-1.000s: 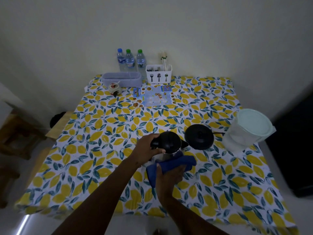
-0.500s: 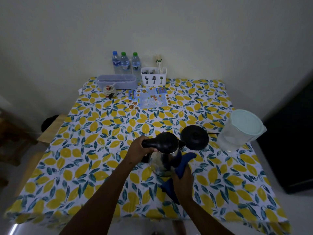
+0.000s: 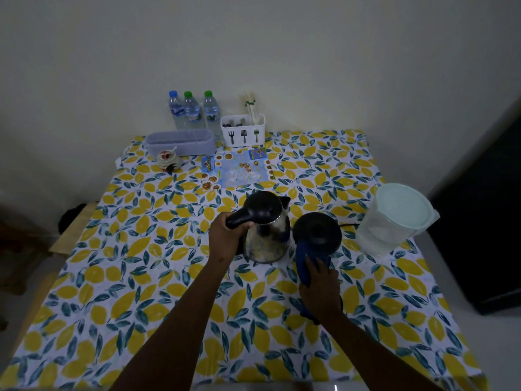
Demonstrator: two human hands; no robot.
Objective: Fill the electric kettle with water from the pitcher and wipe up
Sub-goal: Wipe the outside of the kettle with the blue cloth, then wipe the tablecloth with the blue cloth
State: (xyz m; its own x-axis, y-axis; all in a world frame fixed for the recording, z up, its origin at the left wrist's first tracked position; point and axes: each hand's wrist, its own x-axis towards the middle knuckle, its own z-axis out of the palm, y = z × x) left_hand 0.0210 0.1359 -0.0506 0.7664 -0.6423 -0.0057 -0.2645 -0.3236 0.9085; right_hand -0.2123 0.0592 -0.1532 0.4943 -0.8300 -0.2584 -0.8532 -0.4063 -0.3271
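Left hand [image 3: 225,238] wrapped tight around the black handle of the electric kettle [image 3: 266,232], whose steel body stands upright, lid shut, near the middle of the lemon-print tablecloth [image 3: 141,277]. Just right of the kettle lies its round black base [image 3: 317,232], cord trailing rightward. Right hand [image 3: 320,289] presses a blue cloth [image 3: 306,261] flat to the table, fingers laid over it, the cloth's far end touching the base. Farther right stands the clear pitcher [image 3: 392,221], pale lid on.
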